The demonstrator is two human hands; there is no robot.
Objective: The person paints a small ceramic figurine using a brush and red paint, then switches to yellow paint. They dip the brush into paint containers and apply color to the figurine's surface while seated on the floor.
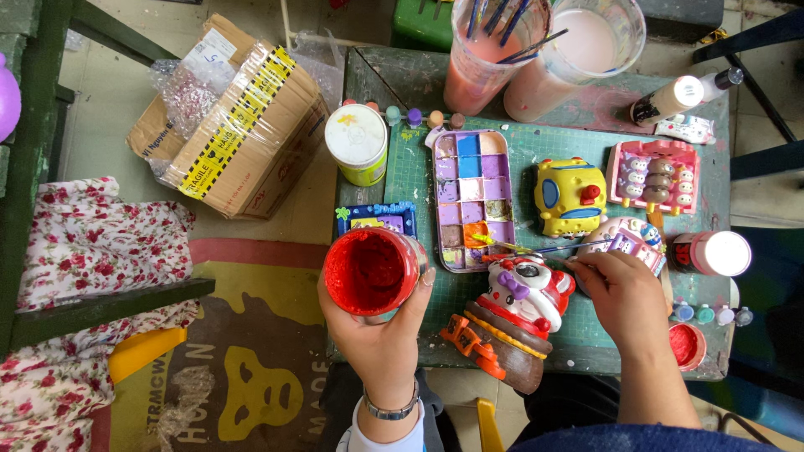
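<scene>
- A green desk (553,151), stained with paint, is seen from above, and the painting things are carried on it.
- A taped cardboard box (243,125) is set on the floor to the left of the desk.
- Two tall plastic tubs of pinkish water (578,50) are stood at the far edge, brushes being held in the left one.
- A painted figurine (515,322), red and white on a brown base, is laid at the near edge, between the two hands.
- A rectangular paint palette (473,197) of purple, blue and orange wells is placed just beyond the figurine.
- A yellow figurine (569,195) is stood right of the palette.
- An open jar of red paint (371,269) is gripped by the left hand (381,331), whose fingers are wrapped around its side; it is held at the desk's left edge.
- A thin brush (536,249) is pinched by the right hand (620,293), with its tip reaching the palette's orange well.
- A small red jar lid (687,345) is left beside the right wrist.
</scene>
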